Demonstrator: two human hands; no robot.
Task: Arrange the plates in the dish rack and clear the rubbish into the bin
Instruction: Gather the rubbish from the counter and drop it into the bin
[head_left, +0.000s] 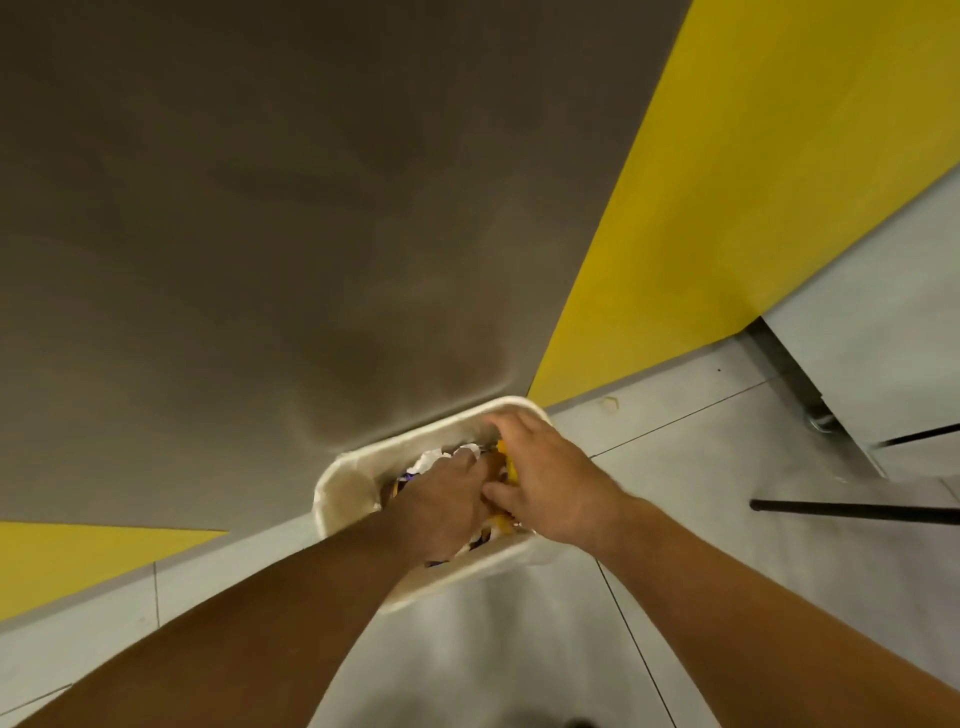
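Item: rubbish (436, 461). Crumpled white paper, a bright yellow scrap and a bit of blue-purple wrapper, heaped inside the bin (345, 486) and filling it close to the rim.

Container: bin. Off-white, rounded-rectangular and open-topped, it stands on the tiled floor (701, 467) with its far side against the grey-brown wall (260, 208).

Left hand (441, 501): back uppermost, fingers buried among the papers. Its grasp cannot be told, since the fingers are out of sight.

Right hand (556, 483): spread over the right part of the load, fingers reaching toward the far rim and thumb tucked against the yellow scrap. Whether it pinches that scrap or merely rests on it cannot be told.

Judgement: both hands sit low over the opening, probably to set the load down or press it in so nothing spills onto the floor. The rubbish step looks near its end.

Surroundings: yellow panel (753, 182) at the right and another at lower left, and a dark rod (852, 512) at the right edge (purpose unclear). No plates or dish rack are in view.
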